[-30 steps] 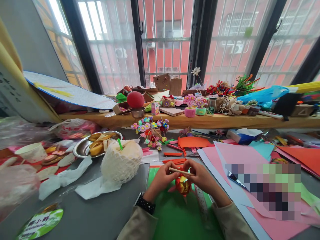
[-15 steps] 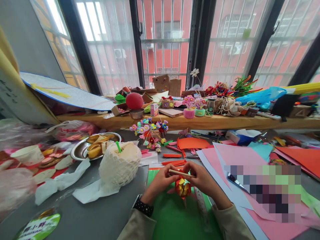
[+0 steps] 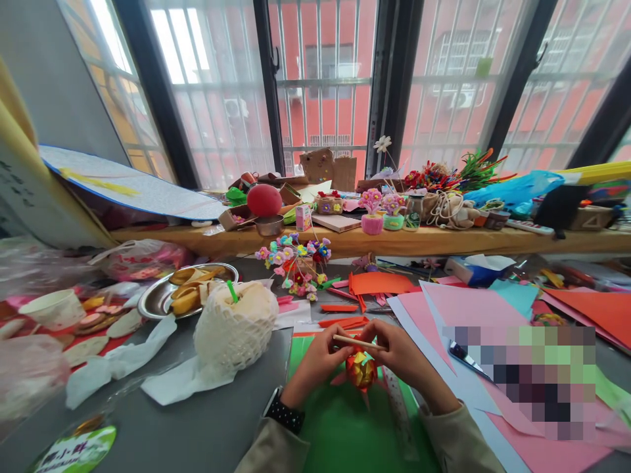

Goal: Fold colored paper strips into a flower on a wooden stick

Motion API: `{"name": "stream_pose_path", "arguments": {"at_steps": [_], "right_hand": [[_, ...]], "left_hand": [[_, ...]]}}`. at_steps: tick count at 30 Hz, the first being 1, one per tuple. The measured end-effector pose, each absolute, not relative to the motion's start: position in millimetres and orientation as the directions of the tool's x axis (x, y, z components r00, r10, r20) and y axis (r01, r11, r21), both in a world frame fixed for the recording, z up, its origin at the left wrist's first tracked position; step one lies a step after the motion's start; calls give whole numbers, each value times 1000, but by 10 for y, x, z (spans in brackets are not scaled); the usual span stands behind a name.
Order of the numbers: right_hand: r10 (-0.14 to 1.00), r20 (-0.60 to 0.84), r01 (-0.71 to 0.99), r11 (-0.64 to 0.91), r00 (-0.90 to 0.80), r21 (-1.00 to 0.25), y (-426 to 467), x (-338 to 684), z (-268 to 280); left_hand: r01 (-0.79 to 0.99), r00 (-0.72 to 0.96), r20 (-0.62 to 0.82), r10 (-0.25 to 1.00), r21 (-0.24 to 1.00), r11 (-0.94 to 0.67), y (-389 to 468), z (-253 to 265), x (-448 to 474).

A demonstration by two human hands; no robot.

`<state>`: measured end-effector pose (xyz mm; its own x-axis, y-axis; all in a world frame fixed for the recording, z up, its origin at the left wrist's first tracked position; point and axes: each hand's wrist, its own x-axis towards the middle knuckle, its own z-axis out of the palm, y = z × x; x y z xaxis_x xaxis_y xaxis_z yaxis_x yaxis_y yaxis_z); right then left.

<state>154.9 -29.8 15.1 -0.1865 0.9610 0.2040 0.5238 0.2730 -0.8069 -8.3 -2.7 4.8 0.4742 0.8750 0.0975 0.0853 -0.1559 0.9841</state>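
A thin wooden stick lies crosswise between my two hands. My left hand is closed on its left end, and my right hand is closed at the other end. Right below the stick is a folded paper flower in gold and red, close against the fingers of both hands. Whether the fingertips also grip the flower is hidden. Pink pointed paper pieces stick out from under it. A green cutting mat lies underneath, with a clear ruler to the right of the flower.
At left stand a coconut in white foam net with a green straw and a metal dish of peels. Pink paper sheets cover the right side. Ahead are orange paper, a bunch of small flowers and a crowded windowsill.
Hands, stick and flower keep almost the same place. The flower appears turned very slightly, and the whole view has shifted a little.
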Motion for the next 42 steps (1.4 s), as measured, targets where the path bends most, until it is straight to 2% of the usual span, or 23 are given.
{"name": "stream_pose_path", "arguments": {"at_steps": [9,25,36,42], "right_hand": [[952,248,489,306,-181,-817,-297,1538,109],[956,244,582,291,-160,-759,-321,1511,133],[958,240,584,284,-154,-760,-309,1516,135],[940,297,612,336,-169,-716,-318,1503,165]], "left_hand": [[89,505,83,859,985,-147,-21,66,-101],[127,472,138,871,967,-222,-23,3,-62],[121,445,62,893,984,-129,-66,37,-39],[147,425,87,901,976,-163,-72,48,-31]]}}
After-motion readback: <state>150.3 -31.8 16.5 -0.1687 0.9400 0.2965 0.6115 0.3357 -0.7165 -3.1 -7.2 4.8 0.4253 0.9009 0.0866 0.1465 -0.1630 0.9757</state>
